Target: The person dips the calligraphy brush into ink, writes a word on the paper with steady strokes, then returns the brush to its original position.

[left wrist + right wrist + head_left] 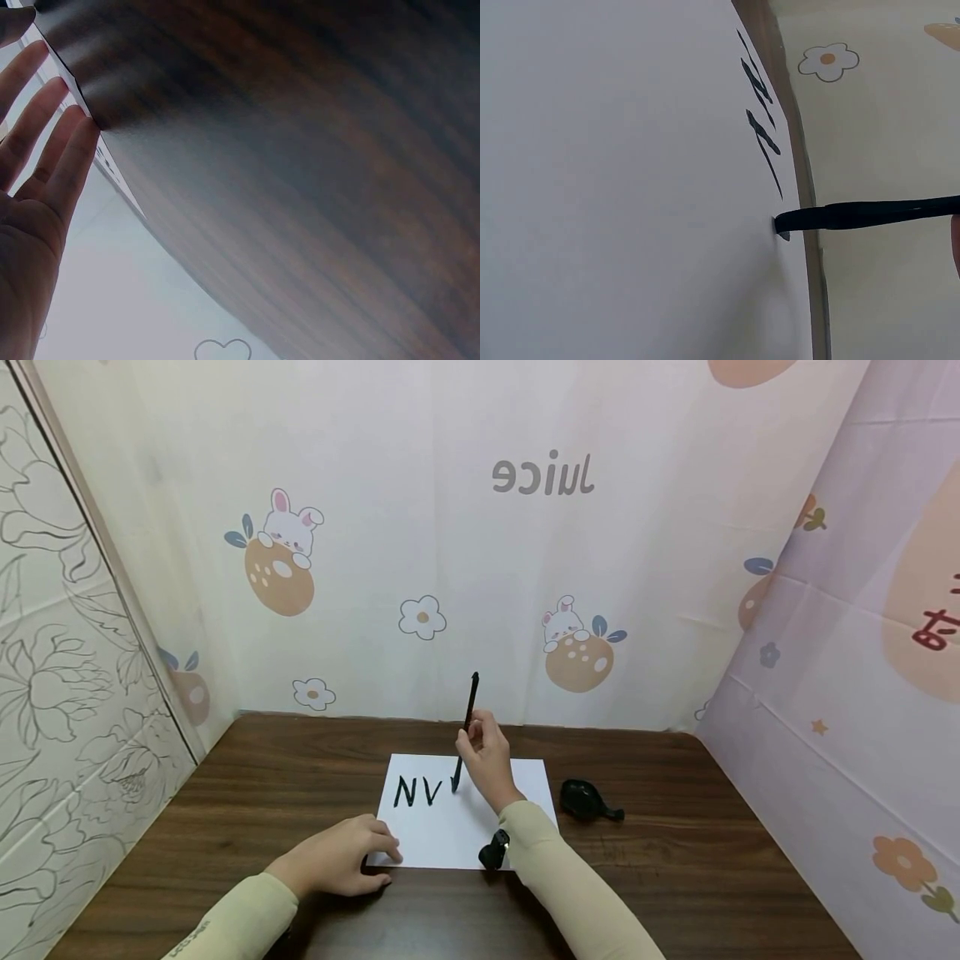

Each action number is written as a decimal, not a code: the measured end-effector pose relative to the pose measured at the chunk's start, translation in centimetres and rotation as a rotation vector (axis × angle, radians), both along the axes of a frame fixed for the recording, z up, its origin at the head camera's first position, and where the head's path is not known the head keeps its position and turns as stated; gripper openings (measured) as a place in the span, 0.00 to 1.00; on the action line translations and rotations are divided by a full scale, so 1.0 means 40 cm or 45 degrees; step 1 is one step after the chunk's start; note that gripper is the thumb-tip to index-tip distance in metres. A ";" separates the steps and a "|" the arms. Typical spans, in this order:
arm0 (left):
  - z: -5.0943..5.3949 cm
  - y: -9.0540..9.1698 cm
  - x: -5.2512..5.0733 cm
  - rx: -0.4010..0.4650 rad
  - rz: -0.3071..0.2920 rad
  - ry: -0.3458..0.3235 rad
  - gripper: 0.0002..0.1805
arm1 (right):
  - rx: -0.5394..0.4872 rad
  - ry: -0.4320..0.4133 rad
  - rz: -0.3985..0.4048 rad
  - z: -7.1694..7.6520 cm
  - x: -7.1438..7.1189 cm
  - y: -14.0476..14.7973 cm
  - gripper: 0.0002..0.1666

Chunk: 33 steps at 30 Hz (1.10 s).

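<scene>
A sheet of white paper (pixel 442 835) lies on the wooden table, with the dark letters N (pixel 405 792) and V (pixel 432 791) written near its upper left. My right hand (pixel 491 760) pinches a slim black brush (pixel 840 217) that stands nearly upright. Its dark tip touches the paper to the right of the V, at a short fresh stroke. Only a sliver of that hand shows in the right wrist view. My left hand (pixel 341 856) rests at the sheet's lower left corner, fingertips on the paper, thumb on the table. Its fingers (pixel 71 161) look extended and slightly spread.
Right of the paper, a glossy black rounded object with a narrow stem (pixel 585 800) lies on the table (pixel 675 860); its kind is unclear. A black device (pixel 493 850) sits at my right wrist. Patterned curtains (pixel 480 568) hang behind the table and at both sides.
</scene>
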<state>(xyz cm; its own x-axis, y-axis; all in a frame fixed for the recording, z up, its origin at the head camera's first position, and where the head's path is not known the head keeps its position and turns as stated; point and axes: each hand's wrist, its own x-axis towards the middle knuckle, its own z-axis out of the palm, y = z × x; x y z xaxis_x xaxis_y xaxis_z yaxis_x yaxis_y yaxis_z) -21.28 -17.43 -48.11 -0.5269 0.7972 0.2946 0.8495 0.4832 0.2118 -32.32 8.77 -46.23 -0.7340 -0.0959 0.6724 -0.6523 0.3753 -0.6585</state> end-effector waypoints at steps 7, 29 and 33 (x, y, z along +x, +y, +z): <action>-0.003 -0.001 -0.001 0.003 -0.002 0.010 0.08 | 0.001 -0.002 0.009 -0.001 0.001 0.002 0.11; -0.001 -0.001 0.000 0.017 -0.017 0.013 0.09 | -0.020 -0.028 0.032 -0.003 0.006 0.005 0.12; -0.002 -0.001 -0.001 0.018 -0.017 0.010 0.08 | -0.025 -0.035 0.036 0.001 0.010 0.005 0.13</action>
<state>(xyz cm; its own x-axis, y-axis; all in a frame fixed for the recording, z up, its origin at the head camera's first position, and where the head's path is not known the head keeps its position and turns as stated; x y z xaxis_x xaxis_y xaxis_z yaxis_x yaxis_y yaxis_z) -21.33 -17.46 -48.17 -0.5137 0.7999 0.3102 0.8576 0.4687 0.2115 -31.94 8.97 -46.21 -0.7494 -0.1040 0.6539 -0.6441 0.3436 -0.6834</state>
